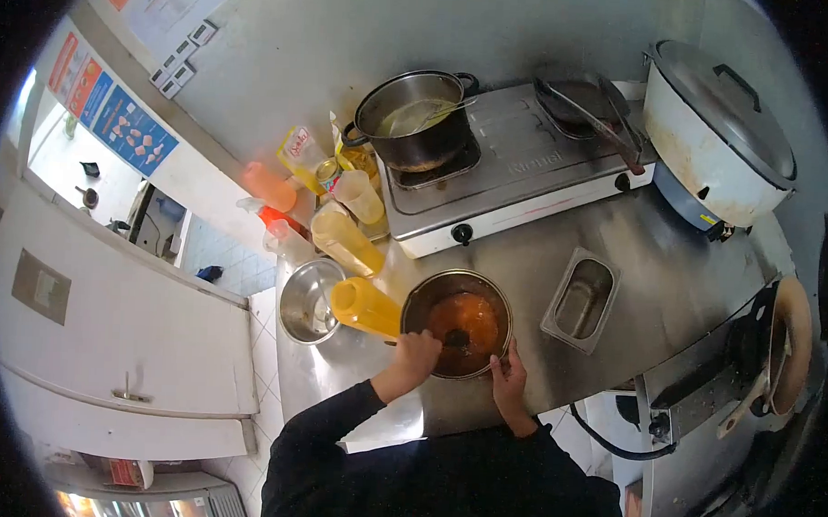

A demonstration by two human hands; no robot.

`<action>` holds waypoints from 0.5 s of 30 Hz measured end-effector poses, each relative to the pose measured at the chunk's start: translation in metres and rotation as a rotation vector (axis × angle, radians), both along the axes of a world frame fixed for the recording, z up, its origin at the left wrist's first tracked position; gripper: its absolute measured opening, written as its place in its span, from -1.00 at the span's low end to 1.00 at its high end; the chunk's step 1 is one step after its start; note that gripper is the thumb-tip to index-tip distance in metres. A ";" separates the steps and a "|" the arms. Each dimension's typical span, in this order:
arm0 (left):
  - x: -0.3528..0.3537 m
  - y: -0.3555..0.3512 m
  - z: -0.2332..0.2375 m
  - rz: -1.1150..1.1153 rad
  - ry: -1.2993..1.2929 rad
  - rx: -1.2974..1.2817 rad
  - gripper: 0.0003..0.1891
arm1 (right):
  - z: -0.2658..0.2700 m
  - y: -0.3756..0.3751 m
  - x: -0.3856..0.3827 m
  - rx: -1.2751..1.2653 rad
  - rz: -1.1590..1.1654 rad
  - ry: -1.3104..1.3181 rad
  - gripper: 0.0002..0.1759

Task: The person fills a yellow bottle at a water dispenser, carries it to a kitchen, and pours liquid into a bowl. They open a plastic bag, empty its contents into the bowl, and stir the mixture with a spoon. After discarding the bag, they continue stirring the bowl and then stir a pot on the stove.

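Basically, it's a two-handed setup around the round metal pot (424,297), which sits on the stainless steel table (533,253) right in front of the person, so both arms reach it easily. The left hand (414,357) has its grip closed around the handle of a dark utensil (457,338), fist up over the near left rim so the head gets down into the orange-red sauce (474,315). Can't tell if it's a spoon or a small ladle, tbh.

The right hand (510,380) is only partly closed, thumb at the rim and fingers along the outside, holding the near right side of the pot. I'd guess that's to stop it sliding or spinning.

The yellow bottle (362,304) is just beside the pot on the left, with the metal bowl (289,300) past it, probably for quick reach. The rectangular steel pan (580,310) is off to the right, apart from the pot, which leaves the right elbow some room. The gas stove (518,162) is behind.
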State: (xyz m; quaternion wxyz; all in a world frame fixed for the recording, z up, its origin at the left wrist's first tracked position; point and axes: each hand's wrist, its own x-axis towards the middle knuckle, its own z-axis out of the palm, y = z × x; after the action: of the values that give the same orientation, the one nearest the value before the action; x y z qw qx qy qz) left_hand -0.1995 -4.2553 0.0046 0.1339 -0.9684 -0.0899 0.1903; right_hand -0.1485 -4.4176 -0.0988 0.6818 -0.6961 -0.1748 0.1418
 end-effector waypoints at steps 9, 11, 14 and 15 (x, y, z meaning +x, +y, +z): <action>-0.005 0.013 0.021 0.062 -0.162 -0.085 -0.89 | 0.001 0.000 0.002 0.085 0.002 0.032 -0.38; -0.015 0.008 0.014 0.028 -0.090 -0.067 -0.90 | -0.004 -0.002 0.002 -0.025 0.020 0.025 -0.38; -0.026 -0.004 0.004 -0.023 -0.065 -0.018 -0.92 | -0.018 -0.002 0.002 -0.068 0.034 -0.060 -0.38; -0.024 -0.007 0.001 -0.051 -0.111 0.012 -0.92 | -0.027 -0.001 0.003 -0.067 0.034 -0.060 -0.38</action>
State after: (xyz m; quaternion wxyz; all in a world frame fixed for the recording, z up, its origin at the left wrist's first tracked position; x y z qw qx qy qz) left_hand -0.2236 -4.2626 0.0051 0.1392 -0.9786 -0.0738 0.1322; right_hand -0.1450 -4.4182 -0.1261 0.6502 -0.7192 -0.2021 0.1385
